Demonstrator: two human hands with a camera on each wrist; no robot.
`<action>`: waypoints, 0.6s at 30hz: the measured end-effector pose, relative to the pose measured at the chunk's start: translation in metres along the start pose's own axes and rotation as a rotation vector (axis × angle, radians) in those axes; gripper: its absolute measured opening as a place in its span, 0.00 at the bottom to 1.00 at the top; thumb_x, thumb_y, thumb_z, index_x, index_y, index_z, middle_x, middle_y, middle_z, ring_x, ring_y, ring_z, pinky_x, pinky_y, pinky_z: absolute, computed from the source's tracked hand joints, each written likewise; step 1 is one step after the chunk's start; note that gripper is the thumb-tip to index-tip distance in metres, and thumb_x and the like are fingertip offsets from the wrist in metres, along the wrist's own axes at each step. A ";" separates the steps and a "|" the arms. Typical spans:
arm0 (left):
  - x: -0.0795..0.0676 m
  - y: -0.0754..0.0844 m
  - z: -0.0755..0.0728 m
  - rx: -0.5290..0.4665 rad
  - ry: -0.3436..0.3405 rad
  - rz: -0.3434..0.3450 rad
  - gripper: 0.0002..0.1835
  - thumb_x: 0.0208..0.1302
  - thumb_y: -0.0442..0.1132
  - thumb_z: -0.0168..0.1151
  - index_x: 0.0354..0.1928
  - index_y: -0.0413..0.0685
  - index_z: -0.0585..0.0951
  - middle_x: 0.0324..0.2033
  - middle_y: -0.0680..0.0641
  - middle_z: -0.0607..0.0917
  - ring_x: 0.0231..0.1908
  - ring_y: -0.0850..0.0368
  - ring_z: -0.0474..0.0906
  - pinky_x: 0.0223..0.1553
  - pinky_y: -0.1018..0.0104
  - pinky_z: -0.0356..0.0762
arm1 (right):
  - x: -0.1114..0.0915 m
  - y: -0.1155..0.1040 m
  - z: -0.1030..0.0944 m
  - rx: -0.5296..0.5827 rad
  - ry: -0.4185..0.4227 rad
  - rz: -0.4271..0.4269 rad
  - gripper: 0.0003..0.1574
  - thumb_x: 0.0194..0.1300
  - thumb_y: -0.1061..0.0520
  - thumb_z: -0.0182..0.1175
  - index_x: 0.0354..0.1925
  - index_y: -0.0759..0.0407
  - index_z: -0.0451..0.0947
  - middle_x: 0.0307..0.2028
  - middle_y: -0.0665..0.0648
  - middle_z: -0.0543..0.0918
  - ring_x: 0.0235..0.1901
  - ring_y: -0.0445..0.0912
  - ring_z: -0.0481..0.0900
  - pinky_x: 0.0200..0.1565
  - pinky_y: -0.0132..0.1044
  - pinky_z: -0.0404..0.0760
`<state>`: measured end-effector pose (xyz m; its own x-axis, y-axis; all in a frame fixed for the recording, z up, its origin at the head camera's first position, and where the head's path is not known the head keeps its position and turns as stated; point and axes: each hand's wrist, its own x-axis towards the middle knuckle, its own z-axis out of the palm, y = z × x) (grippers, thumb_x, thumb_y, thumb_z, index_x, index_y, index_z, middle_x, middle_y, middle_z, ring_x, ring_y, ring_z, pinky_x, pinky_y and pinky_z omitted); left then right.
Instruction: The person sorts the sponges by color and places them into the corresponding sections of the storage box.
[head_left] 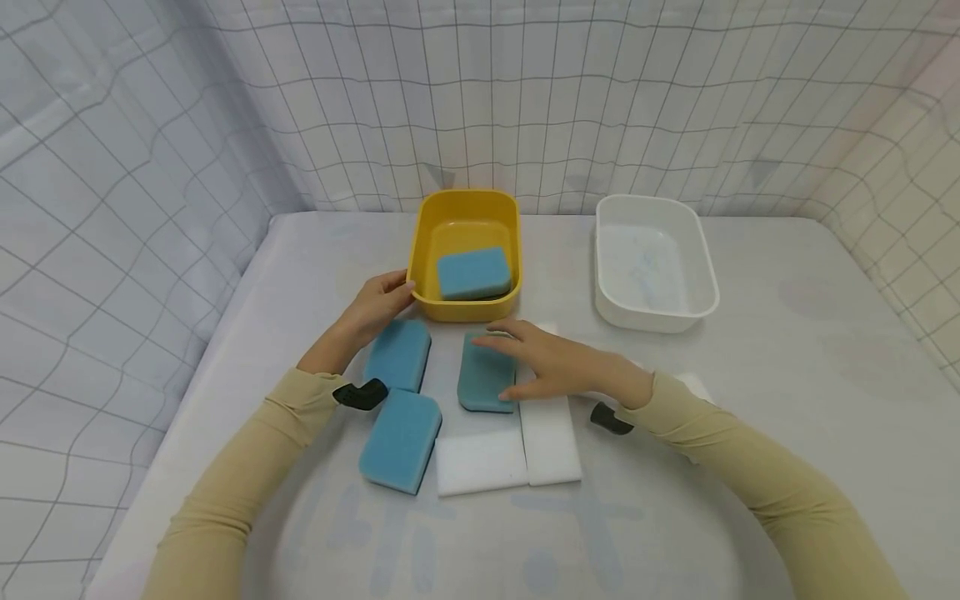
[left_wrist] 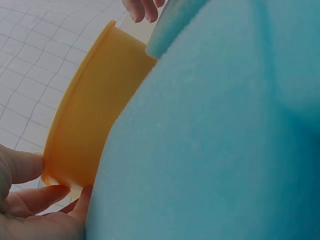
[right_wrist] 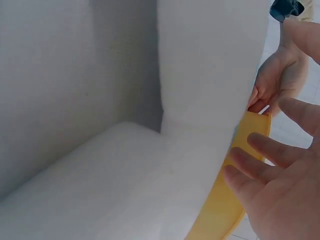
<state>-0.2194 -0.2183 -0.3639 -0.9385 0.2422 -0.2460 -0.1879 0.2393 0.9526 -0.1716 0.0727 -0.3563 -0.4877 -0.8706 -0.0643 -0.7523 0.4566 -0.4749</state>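
Observation:
My left hand (head_left: 375, 310) holds the near left corner of a yellow tub (head_left: 462, 312), its thumb and fingertips against the wall and rim. Inside the tub lies one blue sponge (head_left: 474, 273). My right hand (head_left: 558, 362) hovers with spread fingers over another blue sponge (head_left: 483, 373) on the table in front of the tub. Whether the fingertips touch that sponge, I cannot tell. Below my left hand lie two more blue sponges, an upper one (head_left: 397, 354) and a lower one (head_left: 401, 442), end to end.
A white tub (head_left: 656, 321) stands at the back right. White sponges lie beneath and before my right hand, one upright (head_left: 551, 442) and one crosswise (head_left: 482, 462). Another white piece (head_left: 696, 386) is partly hidden by my right forearm. A gridded curtain (head_left: 480, 108) hangs behind the table.

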 end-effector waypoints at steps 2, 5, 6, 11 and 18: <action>0.000 0.001 0.000 0.008 0.004 -0.008 0.27 0.74 0.37 0.39 0.72 0.41 0.52 0.72 0.43 0.56 0.72 0.51 0.53 0.70 0.56 0.54 | 0.000 0.000 0.001 -0.003 -0.018 0.008 0.47 0.61 0.41 0.61 0.71 0.48 0.52 0.71 0.62 0.52 0.69 0.54 0.57 0.66 0.49 0.65; 0.000 0.002 0.001 0.011 0.011 -0.023 0.27 0.74 0.38 0.39 0.72 0.42 0.52 0.72 0.43 0.56 0.72 0.51 0.53 0.71 0.56 0.54 | 0.001 0.000 0.004 -0.015 -0.040 0.007 0.49 0.60 0.40 0.61 0.72 0.49 0.51 0.72 0.64 0.50 0.70 0.56 0.54 0.67 0.51 0.64; 0.000 0.002 0.001 0.010 0.013 -0.026 0.27 0.74 0.38 0.39 0.72 0.42 0.52 0.72 0.43 0.56 0.72 0.51 0.53 0.71 0.56 0.54 | 0.001 0.001 0.005 -0.019 -0.047 0.002 0.49 0.60 0.39 0.61 0.72 0.49 0.51 0.72 0.65 0.49 0.70 0.56 0.53 0.67 0.51 0.63; -0.001 0.004 0.002 0.009 0.017 -0.028 0.27 0.74 0.38 0.39 0.72 0.42 0.51 0.72 0.43 0.55 0.72 0.51 0.53 0.71 0.56 0.54 | 0.004 0.001 0.010 -0.064 -0.076 -0.001 0.51 0.58 0.35 0.60 0.72 0.48 0.52 0.73 0.65 0.45 0.72 0.56 0.49 0.69 0.51 0.59; -0.001 0.003 0.001 -0.006 0.017 -0.025 0.27 0.74 0.38 0.39 0.72 0.42 0.52 0.72 0.44 0.55 0.72 0.52 0.53 0.71 0.57 0.54 | 0.007 0.002 0.014 -0.085 -0.073 0.001 0.50 0.58 0.35 0.61 0.72 0.48 0.53 0.73 0.65 0.44 0.72 0.56 0.48 0.70 0.52 0.58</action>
<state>-0.2191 -0.2167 -0.3611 -0.9382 0.2204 -0.2667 -0.2131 0.2393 0.9473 -0.1701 0.0651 -0.3702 -0.4569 -0.8799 -0.1302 -0.7885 0.4684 -0.3986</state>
